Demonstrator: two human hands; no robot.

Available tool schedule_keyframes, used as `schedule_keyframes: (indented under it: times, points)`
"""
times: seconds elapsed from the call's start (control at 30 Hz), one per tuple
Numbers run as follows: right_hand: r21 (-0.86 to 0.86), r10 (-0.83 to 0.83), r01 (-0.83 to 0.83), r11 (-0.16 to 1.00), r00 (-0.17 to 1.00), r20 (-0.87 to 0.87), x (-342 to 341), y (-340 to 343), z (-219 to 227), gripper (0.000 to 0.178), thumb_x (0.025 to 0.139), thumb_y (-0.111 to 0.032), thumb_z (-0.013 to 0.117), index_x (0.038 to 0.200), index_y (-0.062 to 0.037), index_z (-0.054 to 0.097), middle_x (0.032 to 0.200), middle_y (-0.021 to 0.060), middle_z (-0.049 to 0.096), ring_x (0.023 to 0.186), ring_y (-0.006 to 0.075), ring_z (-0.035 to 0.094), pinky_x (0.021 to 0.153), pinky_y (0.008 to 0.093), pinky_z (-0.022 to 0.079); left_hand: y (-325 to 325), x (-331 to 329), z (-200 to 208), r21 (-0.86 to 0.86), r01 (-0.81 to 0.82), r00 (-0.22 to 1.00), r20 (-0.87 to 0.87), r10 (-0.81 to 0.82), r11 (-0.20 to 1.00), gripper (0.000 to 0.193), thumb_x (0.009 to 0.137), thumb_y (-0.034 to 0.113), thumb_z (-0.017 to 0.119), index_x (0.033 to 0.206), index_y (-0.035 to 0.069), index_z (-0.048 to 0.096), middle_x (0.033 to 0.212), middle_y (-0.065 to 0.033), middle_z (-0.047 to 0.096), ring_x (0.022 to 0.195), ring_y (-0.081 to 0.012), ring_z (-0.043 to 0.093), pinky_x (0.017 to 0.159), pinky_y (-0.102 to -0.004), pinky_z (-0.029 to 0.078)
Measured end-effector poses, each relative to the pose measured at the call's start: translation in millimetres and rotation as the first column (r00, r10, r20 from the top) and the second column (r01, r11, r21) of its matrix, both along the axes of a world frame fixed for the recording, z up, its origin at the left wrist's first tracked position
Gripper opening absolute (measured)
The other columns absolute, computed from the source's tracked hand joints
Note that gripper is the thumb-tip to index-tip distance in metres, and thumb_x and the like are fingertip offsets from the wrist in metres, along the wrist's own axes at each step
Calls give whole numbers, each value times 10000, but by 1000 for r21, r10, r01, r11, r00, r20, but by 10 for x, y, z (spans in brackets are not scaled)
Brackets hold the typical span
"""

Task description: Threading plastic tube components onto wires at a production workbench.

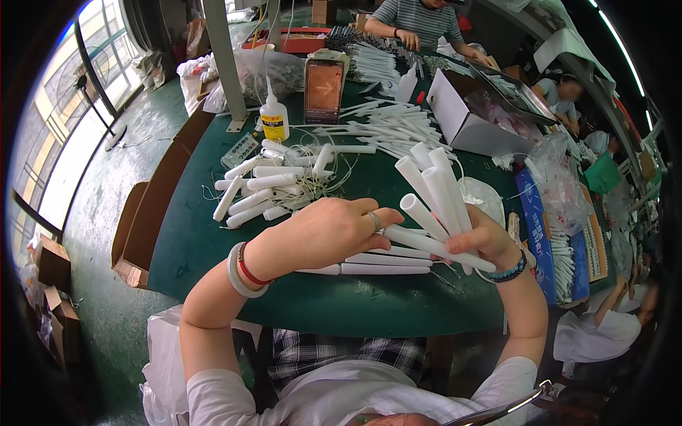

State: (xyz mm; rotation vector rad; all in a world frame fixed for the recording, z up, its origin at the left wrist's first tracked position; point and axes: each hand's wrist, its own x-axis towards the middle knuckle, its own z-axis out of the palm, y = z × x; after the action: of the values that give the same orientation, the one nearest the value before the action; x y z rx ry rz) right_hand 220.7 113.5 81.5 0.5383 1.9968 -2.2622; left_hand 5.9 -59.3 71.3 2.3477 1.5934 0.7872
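Observation:
My right hand (490, 240) is closed around a fanned bundle of hollow white tubes (442, 192), their open ends pointing up and away from me. One tapered white tube (430, 243) lies across the front of that bundle, under my right thumb. At its left end, the fingers of my left hand (339, 226) close on the tube. Below my hands, several white tubes (387, 269) lie in a row on the green table (341, 312), with thin wires at their right end. To the left is a heap of white tubes with thin wires (270, 186).
Beyond my hands stand a squeeze bottle with a yellow label (274, 124) and a propped phone (323, 96). Slim white sticks (401, 131) are piled behind. At right are a white carton (469, 124) and a blue box (540, 234). A co-worker (415, 25) sits across the table.

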Motion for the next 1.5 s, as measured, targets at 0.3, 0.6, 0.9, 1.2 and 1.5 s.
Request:
schedule_keyframes:
  times: [0.3,0.6,0.9,1.2,1.5]
  points:
    - [23,-61,62,998,998,-32,-9,-37,57,449,698,-175,734,1070,20,575,975,146,635,835,218,644,743,308,500,15,11,57,19,22,992,-124,-19,1000,259,852,177,612,1059,37,545,843,-110,596,627,-313,589,548,-394,474]
    - [146,-492,673,725,654,-574,341,192,-58,255,765,-58,625,1000,5,548,797,72,572,674,129,547,595,246,436,-27,-137,129,58,-249,966,82,243,967,164,900,120,541,1019,10,522,606,-164,530,599,-361,550,536,-418,409]
    - [438,-417,784,440,611,-673,431,-152,-117,223,780,-48,623,988,-6,555,765,72,583,594,158,546,556,260,434,-16,-104,46,65,-382,924,31,381,922,185,928,183,507,1029,28,502,570,-160,535,563,-371,557,512,-442,413]
    - [343,-493,706,619,690,-530,462,126,-465,323,769,-49,653,1069,-14,539,848,20,575,786,95,542,700,250,440,122,-116,49,140,-477,874,-33,485,868,165,940,180,484,990,23,499,615,-177,561,587,-373,569,533,-445,430]
    - [689,-347,631,356,774,-530,140,391,-529,340,735,-49,671,1044,-33,530,865,66,595,732,142,574,672,279,459,852,-159,-96,118,-381,901,-172,397,917,225,940,169,448,981,-46,501,675,-175,548,616,-346,569,543,-401,470]
